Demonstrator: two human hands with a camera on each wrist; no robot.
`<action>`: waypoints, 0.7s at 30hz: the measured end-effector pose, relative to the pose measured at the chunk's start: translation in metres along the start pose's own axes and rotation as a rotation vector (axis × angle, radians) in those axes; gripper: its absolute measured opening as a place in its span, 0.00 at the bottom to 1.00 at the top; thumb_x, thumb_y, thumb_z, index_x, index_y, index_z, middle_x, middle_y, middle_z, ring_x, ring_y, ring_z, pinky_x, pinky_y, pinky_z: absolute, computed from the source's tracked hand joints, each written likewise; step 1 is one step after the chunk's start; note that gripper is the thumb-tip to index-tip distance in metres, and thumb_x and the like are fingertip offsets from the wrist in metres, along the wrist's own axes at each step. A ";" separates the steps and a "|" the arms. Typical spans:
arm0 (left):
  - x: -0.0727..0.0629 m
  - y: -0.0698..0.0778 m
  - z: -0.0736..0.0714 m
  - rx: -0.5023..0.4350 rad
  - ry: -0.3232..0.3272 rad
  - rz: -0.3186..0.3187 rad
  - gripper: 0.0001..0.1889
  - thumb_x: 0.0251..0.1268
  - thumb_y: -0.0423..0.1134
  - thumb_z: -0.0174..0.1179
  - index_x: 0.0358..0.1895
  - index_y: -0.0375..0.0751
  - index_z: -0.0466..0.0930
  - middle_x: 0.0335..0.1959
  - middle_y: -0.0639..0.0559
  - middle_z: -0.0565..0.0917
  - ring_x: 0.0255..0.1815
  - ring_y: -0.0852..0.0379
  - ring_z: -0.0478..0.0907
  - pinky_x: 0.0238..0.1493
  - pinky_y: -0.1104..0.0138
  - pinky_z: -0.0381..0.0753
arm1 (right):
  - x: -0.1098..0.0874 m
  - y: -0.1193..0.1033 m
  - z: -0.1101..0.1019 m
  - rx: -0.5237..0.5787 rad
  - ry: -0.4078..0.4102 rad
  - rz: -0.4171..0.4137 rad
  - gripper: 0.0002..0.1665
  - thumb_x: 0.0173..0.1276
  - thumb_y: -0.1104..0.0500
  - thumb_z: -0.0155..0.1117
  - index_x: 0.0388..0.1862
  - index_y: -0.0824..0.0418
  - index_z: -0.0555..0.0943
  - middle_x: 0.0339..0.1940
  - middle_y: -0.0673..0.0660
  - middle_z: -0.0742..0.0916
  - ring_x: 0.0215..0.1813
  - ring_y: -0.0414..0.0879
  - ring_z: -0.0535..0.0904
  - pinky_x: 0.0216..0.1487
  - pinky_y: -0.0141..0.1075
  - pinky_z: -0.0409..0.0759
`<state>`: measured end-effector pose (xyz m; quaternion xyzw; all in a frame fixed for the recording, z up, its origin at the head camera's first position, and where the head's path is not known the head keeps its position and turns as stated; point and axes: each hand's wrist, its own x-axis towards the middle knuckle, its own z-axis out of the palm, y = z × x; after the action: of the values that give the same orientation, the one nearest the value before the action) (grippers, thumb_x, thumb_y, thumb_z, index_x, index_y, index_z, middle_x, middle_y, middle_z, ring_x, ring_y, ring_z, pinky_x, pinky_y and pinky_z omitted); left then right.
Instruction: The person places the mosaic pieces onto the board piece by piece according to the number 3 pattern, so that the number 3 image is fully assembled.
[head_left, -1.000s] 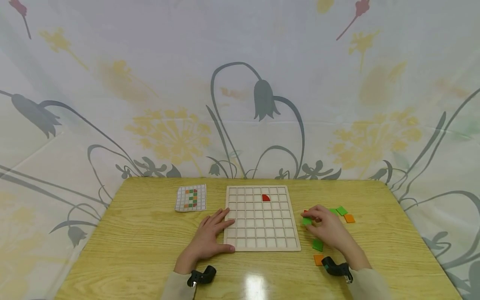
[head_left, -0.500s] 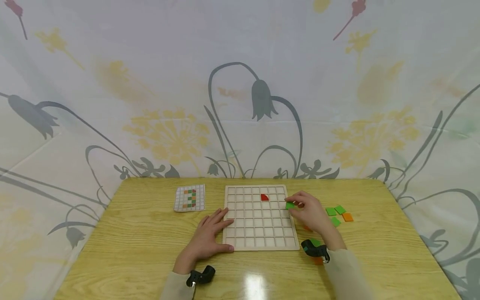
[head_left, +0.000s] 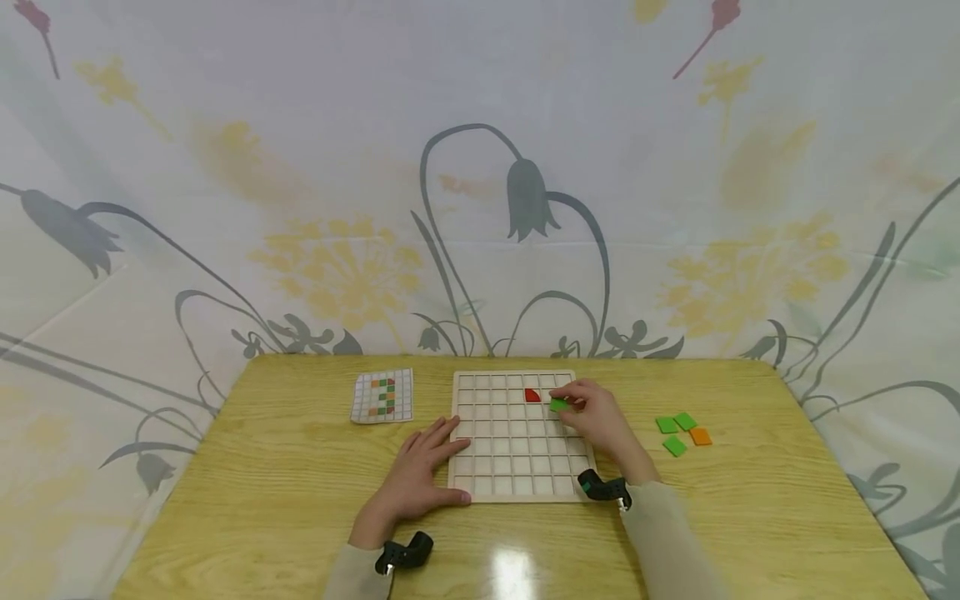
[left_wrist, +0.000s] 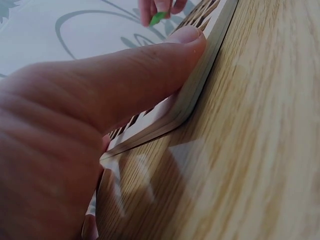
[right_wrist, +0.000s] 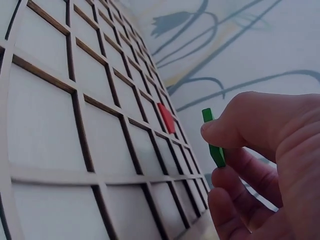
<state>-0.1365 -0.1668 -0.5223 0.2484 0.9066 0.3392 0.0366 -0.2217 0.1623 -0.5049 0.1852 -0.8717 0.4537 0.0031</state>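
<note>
A green square tile point(head_left: 558, 405) is pinched between the thumb and fingers of my right hand point(head_left: 597, 419), above the right part of a wooden grid board point(head_left: 501, 451). In the right wrist view the same green tile point(right_wrist: 216, 145) is held on edge, apart from the board. One red quarter-round tile point(head_left: 532, 395) sits in a cell of the second row from the far edge. My left hand point(head_left: 416, 475) rests on the board's left edge with fingers spread; its thumb point(left_wrist: 150, 67) lies on the near corner in the left wrist view.
A paper pattern card point(head_left: 382, 396) with a coloured grid lies left of the board. To the right are several loose green tiles point(head_left: 675, 447) and an orange tile point(head_left: 701, 437). A patterned cloth point(head_left: 480, 183) hangs behind the table.
My right hand has carried the green tile leftward from the loose tiles to over the board. The left hand has stayed in place on the board's edge.
</note>
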 end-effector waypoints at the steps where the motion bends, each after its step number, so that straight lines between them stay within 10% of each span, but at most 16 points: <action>1: 0.000 0.000 0.000 0.002 -0.001 -0.001 0.41 0.52 0.58 0.72 0.70 0.45 0.74 0.79 0.46 0.56 0.80 0.44 0.46 0.73 0.39 0.43 | 0.001 0.000 0.002 0.012 0.001 0.002 0.17 0.62 0.70 0.67 0.50 0.64 0.86 0.47 0.55 0.83 0.43 0.49 0.77 0.46 0.45 0.79; 21: 0.000 -0.001 0.002 0.011 -0.006 -0.011 0.41 0.52 0.59 0.72 0.70 0.46 0.73 0.80 0.47 0.56 0.80 0.46 0.46 0.73 0.39 0.43 | 0.033 -0.004 0.035 0.039 0.049 -0.035 0.14 0.59 0.70 0.69 0.45 0.65 0.88 0.46 0.57 0.85 0.41 0.49 0.81 0.44 0.40 0.81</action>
<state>-0.1370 -0.1664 -0.5245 0.2446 0.9097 0.3331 0.0399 -0.2451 0.1219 -0.5162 0.1891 -0.8589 0.4751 0.0285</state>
